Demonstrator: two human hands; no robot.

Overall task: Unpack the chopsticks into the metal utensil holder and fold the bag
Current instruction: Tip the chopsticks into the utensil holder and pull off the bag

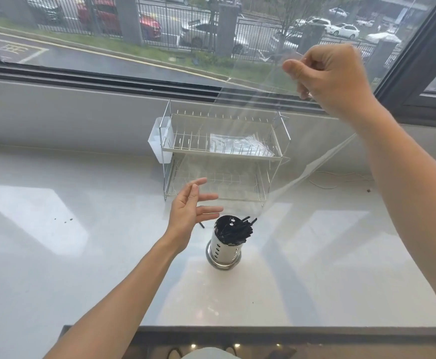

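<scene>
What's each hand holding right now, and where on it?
The right hand pinches the clear plastic bag at its raised top edge. The left hand is open and holds nothing.

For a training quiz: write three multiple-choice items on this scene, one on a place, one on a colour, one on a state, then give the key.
1. Where are the chopsticks?
A. in the metal utensil holder
B. on the dish rack
C. in the bag

2. What colour are the chopsticks?
A. red
B. black
C. white

3. What is the right hand doing?
A. resting on the counter
B. gripping the holder
C. holding up the clear bag

Key: 1 A, their ends stick out of the holder; 2 B, they look black; 3 C, its fingers pinch the bag's top while the left hand is open beside the holder.
</scene>
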